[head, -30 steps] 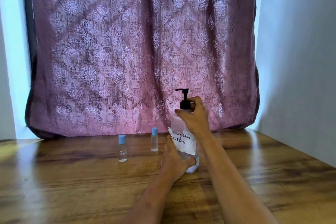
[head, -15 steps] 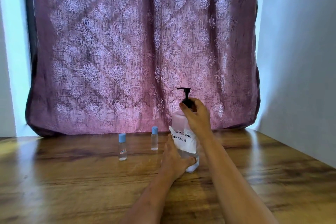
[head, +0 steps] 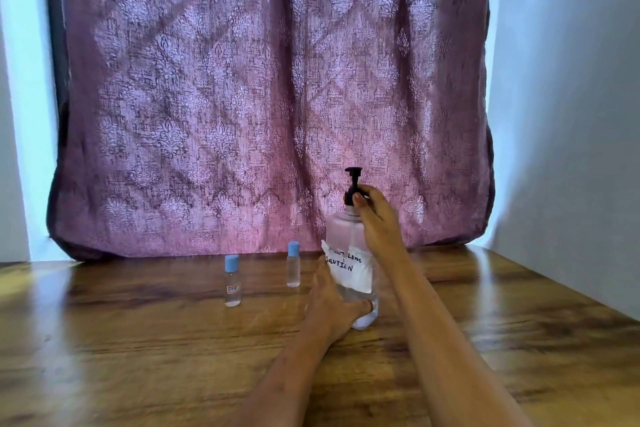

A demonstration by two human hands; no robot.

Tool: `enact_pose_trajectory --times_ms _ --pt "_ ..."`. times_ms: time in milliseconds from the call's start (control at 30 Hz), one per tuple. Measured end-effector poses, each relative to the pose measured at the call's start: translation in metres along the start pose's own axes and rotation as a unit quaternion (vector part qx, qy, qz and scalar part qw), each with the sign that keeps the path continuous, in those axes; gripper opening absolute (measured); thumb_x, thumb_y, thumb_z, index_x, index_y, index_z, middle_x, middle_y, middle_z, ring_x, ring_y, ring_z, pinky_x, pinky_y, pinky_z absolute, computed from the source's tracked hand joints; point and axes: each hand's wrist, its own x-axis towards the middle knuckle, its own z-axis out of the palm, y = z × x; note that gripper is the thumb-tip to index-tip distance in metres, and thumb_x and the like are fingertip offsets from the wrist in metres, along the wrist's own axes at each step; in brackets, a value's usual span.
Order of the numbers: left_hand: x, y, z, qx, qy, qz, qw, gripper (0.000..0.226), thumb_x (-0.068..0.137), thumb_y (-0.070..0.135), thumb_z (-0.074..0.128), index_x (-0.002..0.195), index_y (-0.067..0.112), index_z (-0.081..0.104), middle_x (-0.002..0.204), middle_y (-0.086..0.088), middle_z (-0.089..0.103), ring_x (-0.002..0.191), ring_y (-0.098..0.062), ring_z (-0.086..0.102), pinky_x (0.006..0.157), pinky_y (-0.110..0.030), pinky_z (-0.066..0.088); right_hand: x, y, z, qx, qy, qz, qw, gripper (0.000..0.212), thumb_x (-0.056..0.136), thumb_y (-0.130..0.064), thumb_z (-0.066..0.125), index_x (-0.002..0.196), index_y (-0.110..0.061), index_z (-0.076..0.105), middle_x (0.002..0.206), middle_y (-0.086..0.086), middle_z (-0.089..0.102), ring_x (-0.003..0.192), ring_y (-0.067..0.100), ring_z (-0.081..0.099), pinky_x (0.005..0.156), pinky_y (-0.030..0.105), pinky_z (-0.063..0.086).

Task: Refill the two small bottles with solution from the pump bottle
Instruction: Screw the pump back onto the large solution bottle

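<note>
2 hands on the pump bottle (head: 343, 236) near the table's (head: 138, 357) back edge: left hand (head: 327, 305) grips its base steady so right hand (head: 377, 224), pinching the collar (head: 348, 199), can probably unscrew it.

Pump bottle (head: 349, 253) upright on wooden worktop (head: 138, 357), white label reading "solution". Left hand (head: 332, 305) wraps its base; right hand (head: 375, 218) pinches the black pump collar (head: 351, 196) on top. Two small bottles, blue caps on, left of pump bottle: nearer one (head: 232, 281) farther left, other (head: 293, 264) just beside it. Purple curtain (head: 242, 97) behind.
</note>
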Motion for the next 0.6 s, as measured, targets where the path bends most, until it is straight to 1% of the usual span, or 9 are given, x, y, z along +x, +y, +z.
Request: enact_pose_trajectory --times_ms 67,100,167,233,333,400,467,533,600 --pt "0.0 0.0 -0.0001 -0.003 0.002 -0.003 1.0 0.117 0.042 0.052 0.074 0.143 0.024 0.022 0.134 -0.002 0.051 0.122 -0.022 0.052 0.1 -0.048 0.046 -0.0004 -0.0016 0.001 0.009 0.025 0.0 1.0 0.015 0.089 -0.014 0.062 0.101 -0.021 0.058 0.094 -0.009 0.065 0.083 -0.007 0.061 0.072 0.008 0.047" --pt "-0.0002 0.0001 -0.0001 -0.005 0.002 -0.004 1.0 0.117 0.041 0.052 0.074 0.142 0.025 0.023 0.133 -0.001 0.051 0.121 -0.022 0.052 0.099 -0.048 0.047 -0.0001 -0.0027 0.0012 0.01 0.035 0.006 0.999 0.018 0.085 -0.014 0.067 0.097 -0.023 0.057 0.092 -0.009 0.065 0.082 -0.005 0.062 0.072 0.009 0.048" --pt "-0.0007 0.0003 0.0 -0.005 0.002 -0.003 1.0 0.116 0.041 0.052 0.074 0.142 0.025 0.024 0.132 -0.001 0.052 0.12 -0.022 0.053 0.099 -0.048 0.047 0.0011 -0.0044 0.0013 0.004 0.04 0.018 0.999 0.028 0.078 -0.014 0.075 0.096 -0.018 0.053 0.089 -0.006 0.066 0.08 0.001 0.063 0.073 0.015 0.051" --pt "-0.0012 0.0005 0.0 -0.003 0.003 -0.001 1.0 0.117 0.042 0.052 0.074 0.143 0.024 0.022 0.133 -0.001 0.05 0.122 -0.022 0.051 0.101 -0.048 0.046 0.0018 -0.006 0.0026 -0.01 0.041 0.016 0.999 0.039 0.073 -0.012 0.078 0.097 -0.014 0.047 0.084 -0.004 0.066 0.072 0.0 0.064 0.069 0.015 0.051" --pt "-0.001 0.001 -0.0002 -0.003 0.003 0.003 1.0 0.119 0.043 0.053 0.075 0.144 0.021 0.021 0.137 0.0 0.048 0.125 -0.02 0.049 0.104 -0.047 0.044 0.0012 -0.0059 0.0058 -0.027 0.053 0.007 0.998 0.04 0.073 -0.013 0.079 0.09 -0.022 0.044 0.078 -0.007 0.059 0.067 0.0 0.059 0.062 0.011 0.047" --pt "-0.0004 0.0016 -0.0006 0.0 -0.001 -0.001 1.0 0.121 0.043 0.053 0.076 0.145 0.021 0.02 0.139 0.001 0.046 0.128 -0.019 0.047 0.106 -0.047 0.042 0.0007 -0.0037 0.0056 -0.028 0.052 0.004 0.998 0.035 0.076 -0.018 0.077 0.094 -0.022 0.047 0.082 -0.008 0.057 0.072 0.003 0.055 0.064 0.014 0.046" --pt "0.0 0.0019 -0.0009 0.002 -0.002 -0.007 1.0 0.121 0.042 0.055 0.075 0.145 0.022 0.021 0.139 0.001 0.046 0.127 -0.02 0.047 0.106 -0.047 0.042 0.0001 -0.0012 0.0032 -0.031 0.035 0.007 0.999 0.025 0.084 -0.021 0.069 0.103 -0.021 0.053 0.092 -0.009 0.06 0.081 0.003 0.057 0.068 0.011 0.046" --pt "-0.0005 0.002 -0.0011 0.004 -0.002 -0.006 1.0 0.12 0.041 0.057 0.074 0.144 0.024 0.022 0.138 0.002 0.047 0.126 -0.019 0.047 0.105 -0.047 0.042 -0.0006 0.0011 0.0012 0.015 0.018 0.02 1.0 0.017 0.092 -0.016 0.057 0.109 -0.02 0.059 0.097 -0.007 0.063 0.085 0.002 0.062 0.069 0.007 0.045" --pt "-0.0012 0.0023 -0.0013 0.002 0.0 -0.003 1.0 0.118 0.041 0.057 0.073 0.143 0.024 0.023 0.136 0.003 0.047 0.125 -0.018 0.048 0.105 -0.046 0.042 -0.0007 0.0009 -0.0005 0.079 0.022 0.038 0.996 0.023 0.096 -0.006 0.046 0.112 -0.016 0.059 0.096 -0.004 0.065 0.078 -0.005 0.064 0.067 0.006 0.045"
